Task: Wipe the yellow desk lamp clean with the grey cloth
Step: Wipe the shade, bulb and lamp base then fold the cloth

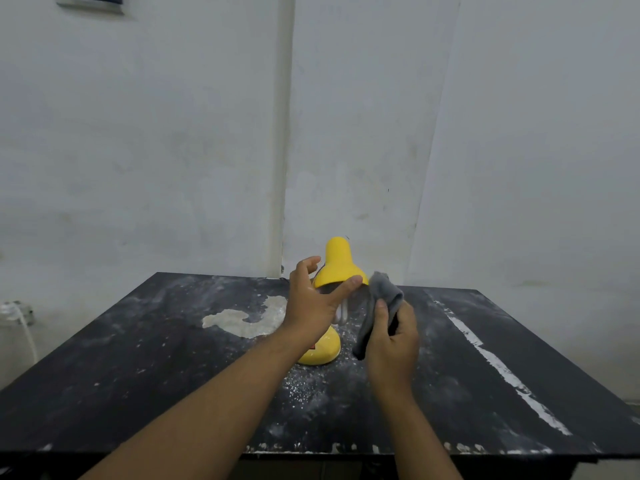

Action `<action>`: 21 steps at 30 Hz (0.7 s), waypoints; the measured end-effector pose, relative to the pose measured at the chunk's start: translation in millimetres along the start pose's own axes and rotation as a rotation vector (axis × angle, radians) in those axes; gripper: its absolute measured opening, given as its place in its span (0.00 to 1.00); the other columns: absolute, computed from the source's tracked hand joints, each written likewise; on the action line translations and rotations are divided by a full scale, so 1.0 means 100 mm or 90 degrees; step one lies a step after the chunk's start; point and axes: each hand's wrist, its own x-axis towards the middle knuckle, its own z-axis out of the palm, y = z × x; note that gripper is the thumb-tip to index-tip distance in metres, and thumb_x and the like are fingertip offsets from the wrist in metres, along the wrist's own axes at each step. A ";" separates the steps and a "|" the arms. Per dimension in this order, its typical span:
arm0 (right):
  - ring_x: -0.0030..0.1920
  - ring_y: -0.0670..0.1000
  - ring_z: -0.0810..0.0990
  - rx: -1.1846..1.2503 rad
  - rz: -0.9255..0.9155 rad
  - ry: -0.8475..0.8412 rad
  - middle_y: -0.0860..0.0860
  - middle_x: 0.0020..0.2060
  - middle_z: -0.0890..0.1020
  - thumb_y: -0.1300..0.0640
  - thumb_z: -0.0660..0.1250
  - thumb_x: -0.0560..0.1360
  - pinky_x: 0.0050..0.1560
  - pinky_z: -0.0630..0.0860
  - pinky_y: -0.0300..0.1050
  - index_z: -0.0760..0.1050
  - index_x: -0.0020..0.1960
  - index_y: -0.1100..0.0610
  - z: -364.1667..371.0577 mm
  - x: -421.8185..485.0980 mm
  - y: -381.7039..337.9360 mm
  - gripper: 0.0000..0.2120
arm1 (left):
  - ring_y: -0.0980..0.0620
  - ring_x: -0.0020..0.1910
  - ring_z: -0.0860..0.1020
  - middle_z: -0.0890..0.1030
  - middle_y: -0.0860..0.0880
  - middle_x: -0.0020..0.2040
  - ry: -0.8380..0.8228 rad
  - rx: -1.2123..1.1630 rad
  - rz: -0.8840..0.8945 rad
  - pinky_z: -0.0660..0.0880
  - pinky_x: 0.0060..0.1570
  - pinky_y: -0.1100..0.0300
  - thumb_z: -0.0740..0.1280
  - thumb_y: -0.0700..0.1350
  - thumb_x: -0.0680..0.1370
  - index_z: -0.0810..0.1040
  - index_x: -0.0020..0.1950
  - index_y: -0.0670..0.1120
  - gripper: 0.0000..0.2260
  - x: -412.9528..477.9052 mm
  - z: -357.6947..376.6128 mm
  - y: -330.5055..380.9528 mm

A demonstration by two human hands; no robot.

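The yellow desk lamp (338,265) stands on the black table (138,358), its bell-shaped shade facing me and its round yellow base (323,348) partly behind my left wrist. My left hand (313,299) is open with fingers spread in front of the shade, the thumb tip near the shade's rim; I cannot tell if it touches. My right hand (393,344) grips the grey cloth (381,306), which hangs bunched just right of the shade, close to its rim. The lamp's neck and bulb are mostly hidden behind my left hand.
White powder and dust speckle the table around the lamp's base. A pale dried patch (249,318) lies left of the lamp. A white scraped stripe (498,365) runs along the table's right side. A white wall stands close behind the table.
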 end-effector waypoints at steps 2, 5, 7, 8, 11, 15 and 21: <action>0.49 0.47 0.82 0.015 0.055 0.010 0.49 0.49 0.82 0.55 0.66 0.88 0.49 0.78 0.48 0.78 0.55 0.52 0.02 -0.04 0.09 0.04 | 0.53 0.72 0.72 0.69 0.56 0.75 -0.009 -0.010 0.014 0.77 0.65 0.50 0.78 0.73 0.66 0.67 0.74 0.61 0.41 -0.05 -0.05 -0.06; 0.57 0.50 0.83 0.009 0.088 0.029 0.50 0.55 0.82 0.55 0.66 0.88 0.56 0.80 0.50 0.79 0.63 0.52 0.04 -0.04 0.21 0.05 | 0.55 0.71 0.75 0.71 0.55 0.74 -0.010 -0.027 0.018 0.81 0.62 0.56 0.73 0.70 0.75 0.68 0.76 0.58 0.35 -0.14 -0.14 -0.15; 0.57 0.51 0.82 -0.020 0.097 0.033 0.49 0.56 0.82 0.56 0.66 0.88 0.56 0.79 0.51 0.79 0.62 0.51 0.04 -0.04 0.29 0.05 | 0.67 0.65 0.75 0.74 0.54 0.72 0.005 -0.014 0.024 0.77 0.51 0.73 0.68 0.59 0.84 0.69 0.76 0.54 0.23 -0.21 -0.20 -0.24; 0.57 0.51 0.82 -0.043 0.102 0.022 0.49 0.55 0.81 0.56 0.66 0.88 0.56 0.77 0.51 0.79 0.61 0.50 0.05 -0.05 0.34 0.05 | 0.71 0.61 0.76 0.75 0.54 0.70 0.008 0.001 0.026 0.76 0.45 0.76 0.66 0.55 0.85 0.70 0.75 0.52 0.19 -0.25 -0.23 -0.32; 0.56 0.50 0.81 -0.111 0.114 -0.049 0.49 0.56 0.81 0.57 0.66 0.88 0.55 0.75 0.48 0.81 0.61 0.53 0.07 -0.11 0.55 0.06 | 0.63 0.65 0.76 0.74 0.51 0.69 0.001 0.060 0.033 0.76 0.44 0.76 0.65 0.52 0.86 0.73 0.73 0.51 0.15 -0.38 -0.33 -0.65; 0.51 0.51 0.79 -0.233 0.081 -0.127 0.50 0.53 0.79 0.61 0.69 0.86 0.54 0.73 0.48 0.84 0.61 0.58 0.10 -0.18 0.82 0.07 | 0.55 0.68 0.74 0.72 0.54 0.68 -0.035 0.244 0.058 0.75 0.59 0.67 0.74 0.49 0.82 0.74 0.70 0.54 0.18 -0.42 -0.50 -1.19; 0.52 0.51 0.81 -0.357 -0.025 -0.172 0.48 0.57 0.82 0.59 0.72 0.84 0.51 0.81 0.51 0.87 0.65 0.50 0.23 -0.03 1.11 0.12 | 0.51 0.69 0.73 0.72 0.56 0.68 -0.108 0.450 0.117 0.75 0.68 0.45 0.72 0.51 0.77 0.75 0.69 0.54 0.21 -0.39 -0.67 -1.52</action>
